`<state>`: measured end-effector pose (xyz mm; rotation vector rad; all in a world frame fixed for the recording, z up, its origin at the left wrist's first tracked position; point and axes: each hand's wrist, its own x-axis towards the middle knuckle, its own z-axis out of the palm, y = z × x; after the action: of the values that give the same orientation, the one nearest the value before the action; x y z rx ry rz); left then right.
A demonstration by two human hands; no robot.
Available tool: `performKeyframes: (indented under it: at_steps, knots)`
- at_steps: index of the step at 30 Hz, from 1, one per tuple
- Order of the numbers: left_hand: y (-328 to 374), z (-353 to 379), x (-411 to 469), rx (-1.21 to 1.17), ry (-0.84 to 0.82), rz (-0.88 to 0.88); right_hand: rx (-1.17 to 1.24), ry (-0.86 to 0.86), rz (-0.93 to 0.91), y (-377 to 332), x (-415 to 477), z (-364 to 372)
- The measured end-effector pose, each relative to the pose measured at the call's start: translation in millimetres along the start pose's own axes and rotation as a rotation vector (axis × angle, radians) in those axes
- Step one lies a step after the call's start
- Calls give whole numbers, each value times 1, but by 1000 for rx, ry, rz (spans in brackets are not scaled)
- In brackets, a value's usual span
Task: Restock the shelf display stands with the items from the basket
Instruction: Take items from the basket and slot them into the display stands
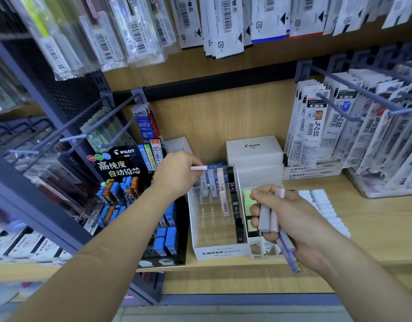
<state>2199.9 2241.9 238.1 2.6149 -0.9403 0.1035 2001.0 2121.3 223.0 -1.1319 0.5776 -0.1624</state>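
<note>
Fingers (195, 163) of the left hand (174, 173) pinch a slim pink plastic case (198, 168) over the far rows of the white cardboard display stand (221, 252); the right hand (293, 219) grips more pastel cases (267, 217). Near slots look empty.

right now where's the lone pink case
Head view, centre: the pink case is pinched in the left hand, held over the back rows of the white MONO display stand.

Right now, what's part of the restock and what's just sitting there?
In play: left hand pinching pink case; right hand gripping spare cases; MONO display stand.
Bystanders: black PILOT display; white PILOT box; hanging refill packs; white blocks.
</note>
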Motion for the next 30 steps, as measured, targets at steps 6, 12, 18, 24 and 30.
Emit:
performKeyframes:
  at_steps: [6, 12, 18, 24, 30]
  knots:
    - [4, 8, -2, 233, -28, 29, -11, -2, 7, 0, 0, 0]
    - [5, 11, -2, 395, 12, 108, -2, 0, 13, -1, 0, 1]
    - [0, 1, -8, 257, 21, 118, 43, -8, 16, 0, 1, 0]
    - [27, -25, -44, -470, -358, 63, 26, -55, -13, 0, 0, 4]
    - [53, -24, -65, -550, -410, 213, -65, -95, -68, 1, 0, 9]
